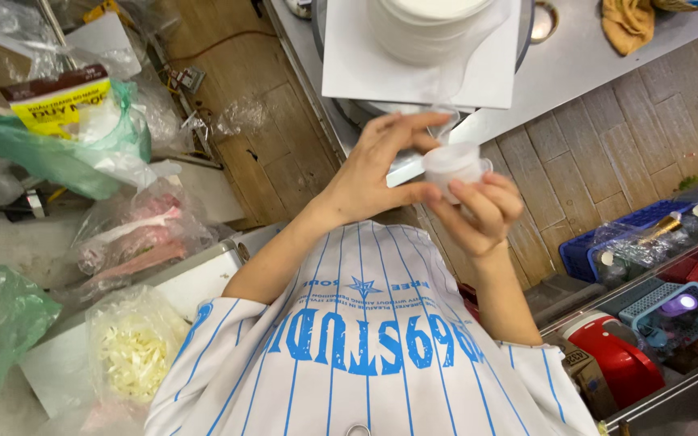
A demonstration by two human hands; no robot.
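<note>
Both hands meet over open floor just off the table (575,56) edge: right hand (478,211) grips a small white cup (451,167), left hand (381,165) pinches its clear lid (446,121), edges hard to see.

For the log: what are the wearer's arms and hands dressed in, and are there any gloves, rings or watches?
Both arms are bare from the short sleeves down. The left hand and right hand wear no gloves, and no rings, watch or bracelets show. The shirt is white with thin blue vertical stripes and blue printed lettering across it.
</note>
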